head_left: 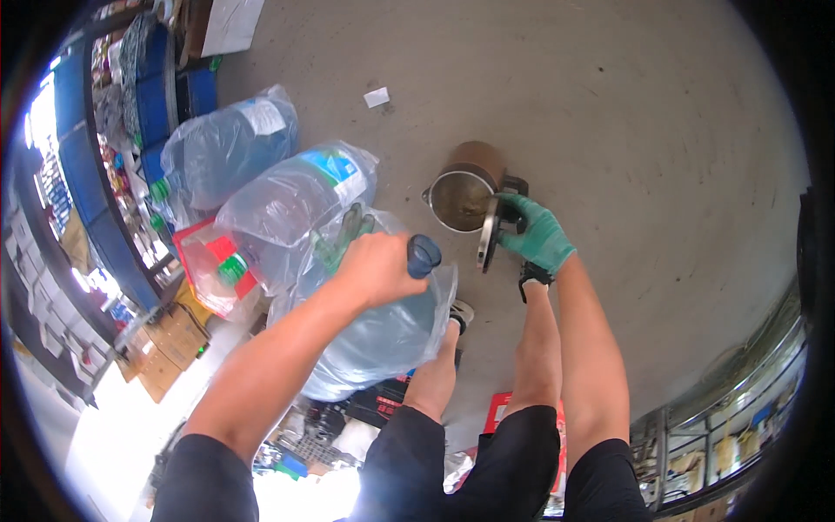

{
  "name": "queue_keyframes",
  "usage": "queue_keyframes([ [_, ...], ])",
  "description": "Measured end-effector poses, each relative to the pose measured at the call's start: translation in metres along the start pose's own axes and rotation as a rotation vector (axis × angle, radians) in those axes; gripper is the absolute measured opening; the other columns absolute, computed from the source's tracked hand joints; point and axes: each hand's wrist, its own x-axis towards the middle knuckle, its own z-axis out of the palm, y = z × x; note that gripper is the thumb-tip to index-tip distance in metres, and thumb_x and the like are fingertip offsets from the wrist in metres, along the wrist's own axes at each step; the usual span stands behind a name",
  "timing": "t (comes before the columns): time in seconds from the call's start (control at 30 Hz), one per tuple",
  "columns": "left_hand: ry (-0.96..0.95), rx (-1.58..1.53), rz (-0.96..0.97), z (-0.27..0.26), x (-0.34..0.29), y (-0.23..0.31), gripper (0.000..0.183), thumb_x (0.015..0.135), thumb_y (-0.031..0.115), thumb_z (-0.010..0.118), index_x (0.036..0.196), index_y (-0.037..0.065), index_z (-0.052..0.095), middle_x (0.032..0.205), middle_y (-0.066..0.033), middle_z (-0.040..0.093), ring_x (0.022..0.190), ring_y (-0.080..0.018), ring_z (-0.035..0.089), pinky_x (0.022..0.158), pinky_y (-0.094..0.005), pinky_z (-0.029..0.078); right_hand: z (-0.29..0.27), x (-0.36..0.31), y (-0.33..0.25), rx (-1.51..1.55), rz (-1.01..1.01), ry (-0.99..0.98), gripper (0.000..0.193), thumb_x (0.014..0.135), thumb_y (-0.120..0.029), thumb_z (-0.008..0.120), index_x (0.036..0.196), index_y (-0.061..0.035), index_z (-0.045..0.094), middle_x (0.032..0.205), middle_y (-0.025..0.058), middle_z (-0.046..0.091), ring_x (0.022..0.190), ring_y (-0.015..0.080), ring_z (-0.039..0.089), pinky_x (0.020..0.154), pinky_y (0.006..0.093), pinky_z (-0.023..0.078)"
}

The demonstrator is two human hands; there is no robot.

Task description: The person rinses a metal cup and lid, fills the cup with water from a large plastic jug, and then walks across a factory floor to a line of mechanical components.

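Note:
My left hand (380, 269), bare, is closed beside a large clear water bottle (370, 344) in a plastic bag. From its fist sticks a dark blue, round end (424, 256) that looks like the bottle's neck. A translucent green, glove-like piece (342, 239) lies against the fist's far side. My right hand (537, 235) wears a green glove and grips the black handle of a brown kettle (480, 157). The kettle's round steel mouth faces me, and its raised lid (488, 233) stands beside the fingers. The gloved fingertips are partly hidden.
Two more bagged water bottles (230, 143) (291, 196) lie at the left, with green caps. Blue bins (155, 96) on a rack line the left side, above cardboard boxes (170, 344). A white scrap (377, 97) lies on the grey floor (644, 130). My legs are below.

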Motion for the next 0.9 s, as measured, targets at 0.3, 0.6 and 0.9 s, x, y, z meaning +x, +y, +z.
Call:
queue_keyframes([
  [0.3,0.318,-0.342,0.074,0.029,-0.146,-0.064,0.044,0.064,0.022,0.086,0.098,0.006,0.064,0.097,-0.0131,0.071,0.090,-0.0302,0.069,0.080,-0.0385,0.056,0.000,-0.007,0.005,0.016,0.053,0.026,0.066,0.078,-0.009,0.074,0.140,-0.0074,0.052,0.116,0.0092,0.068,0.099,0.0155,0.063,0.091,0.0312,0.051],
  [0.6,0.702,-0.915,-0.023,0.169,-0.267,-0.176,0.047,0.072,0.002,0.081,0.111,0.004,0.054,0.120,-0.0157,0.065,0.127,-0.0347,0.054,0.109,-0.0444,0.038,0.029,0.010,-0.015,-0.083,0.083,0.086,0.065,0.085,-0.008,0.070,0.145,-0.0046,0.044,0.130,0.0133,0.062,0.117,0.0197,0.060,0.100,0.0337,0.048],
  [0.9,1.245,-1.184,-0.445,0.275,-0.228,-0.239,0.049,0.076,-0.001,0.080,0.118,0.004,0.055,0.131,-0.0142,0.062,0.129,-0.0246,0.052,0.110,-0.0367,0.038,0.065,0.055,0.000,-0.637,0.148,0.410,0.070,0.086,-0.028,0.071,0.145,-0.0029,0.043,0.129,0.0233,0.062,0.121,0.0350,0.060,0.103,0.0389,0.046],
])
